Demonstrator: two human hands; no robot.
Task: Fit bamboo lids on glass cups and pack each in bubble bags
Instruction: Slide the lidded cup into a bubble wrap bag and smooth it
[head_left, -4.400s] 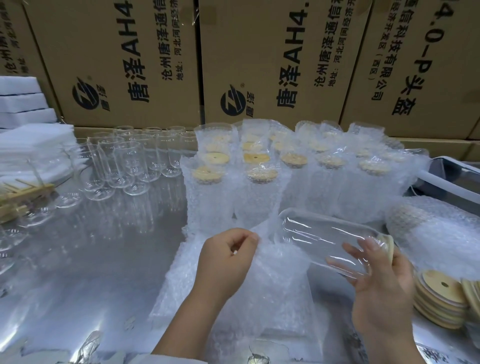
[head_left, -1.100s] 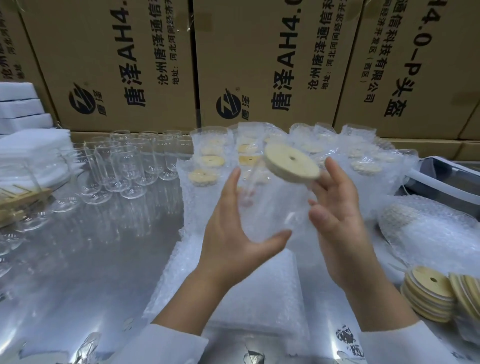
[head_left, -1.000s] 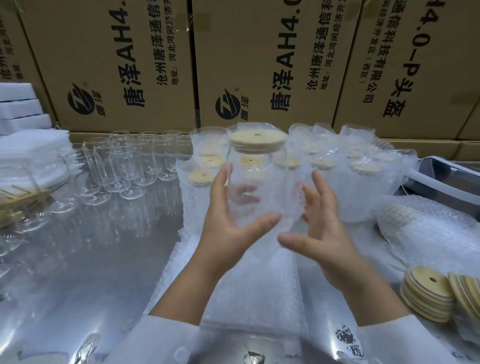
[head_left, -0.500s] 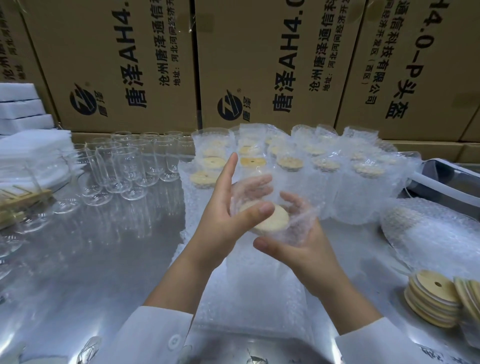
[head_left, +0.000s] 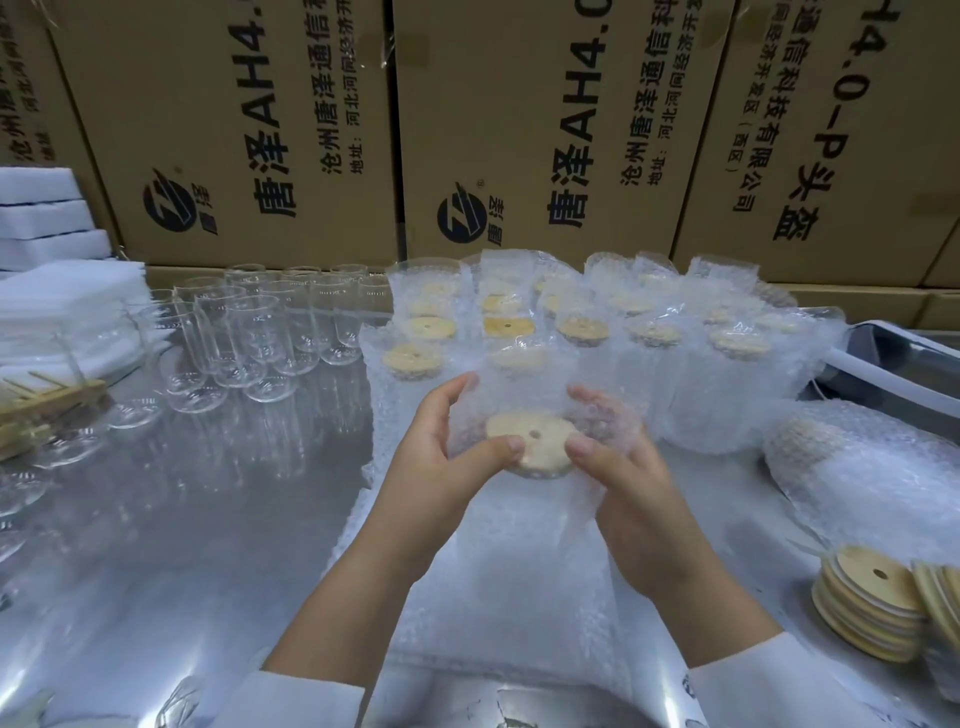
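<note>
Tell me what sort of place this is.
Likely a warehouse packing bench: printed cardboard cartons stacked behind, rows of bagged cups beside bare glass cups on a metal table, and the left hand and right hand gripping a lidded cup in its bubble bag.

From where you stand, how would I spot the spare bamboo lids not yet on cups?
Start at the wall of cardboard boxes, then follow the shiny table's right side past the standing bagged cups. Near the front right edge leans a stack of bamboo lids. Unlike the lids behind, these are bare: no glass, no bubble wrap.
</note>
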